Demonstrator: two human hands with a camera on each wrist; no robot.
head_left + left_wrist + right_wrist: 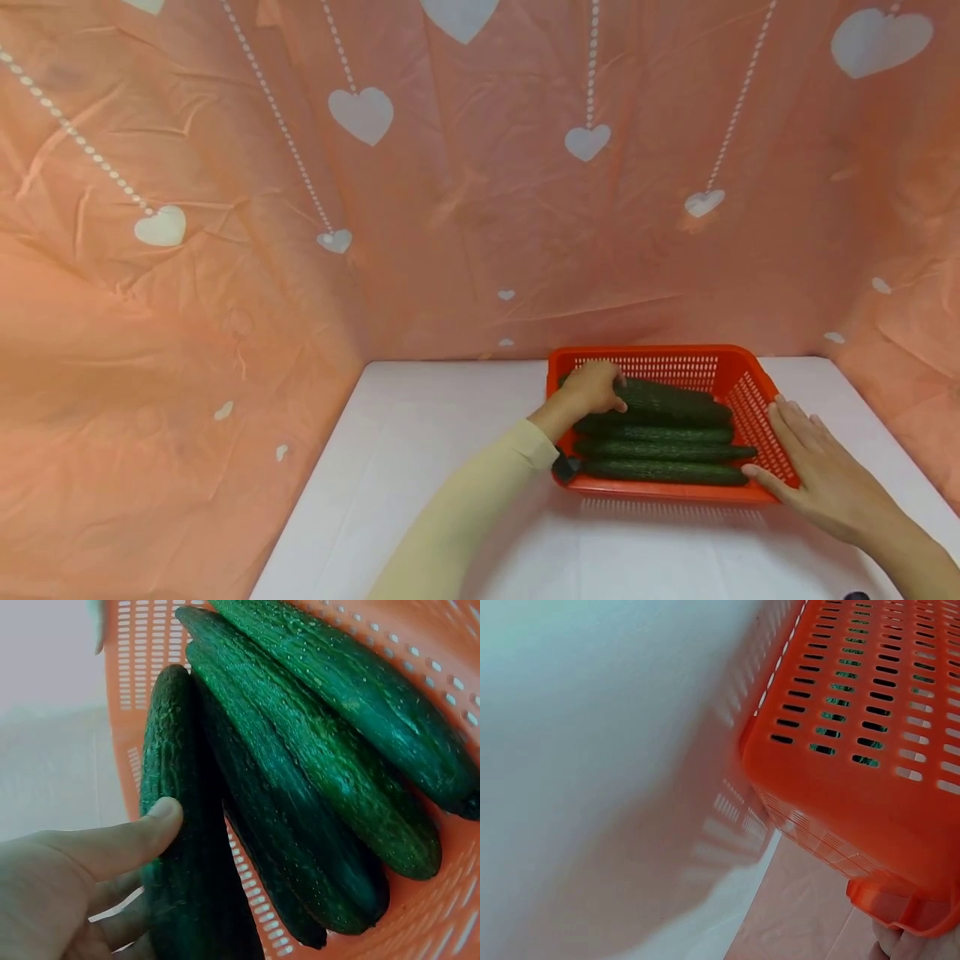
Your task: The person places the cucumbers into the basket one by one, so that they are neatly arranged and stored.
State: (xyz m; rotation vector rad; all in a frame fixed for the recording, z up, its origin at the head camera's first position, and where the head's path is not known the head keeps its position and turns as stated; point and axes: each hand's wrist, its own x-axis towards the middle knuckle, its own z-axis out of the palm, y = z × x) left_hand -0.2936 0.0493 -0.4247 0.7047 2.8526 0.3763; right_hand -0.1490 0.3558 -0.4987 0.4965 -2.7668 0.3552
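Note:
A red-orange plastic basket (667, 495) with slotted walls holds several long dark green cucumbers (660, 472), laid side by side. My left hand (592, 388) reaches in over the back left part and grips the rearmost cucumber (171, 735). Seen from the left wrist, the thumb (165, 817) presses on the top of this cucumber, while the other fingers go round its far side. At the basket's right side my right hand (828, 475) rests along the rim with its fingers extended, the thumb at the front corner. Only its fingertips (907, 946) show in the right wrist view.
The basket stands on a white table (420, 467), toward the back right. An orange-pink sheet (465, 208) with white hearts hangs behind and on both sides. A small dark thing (855, 595) is cut off at the bottom edge.

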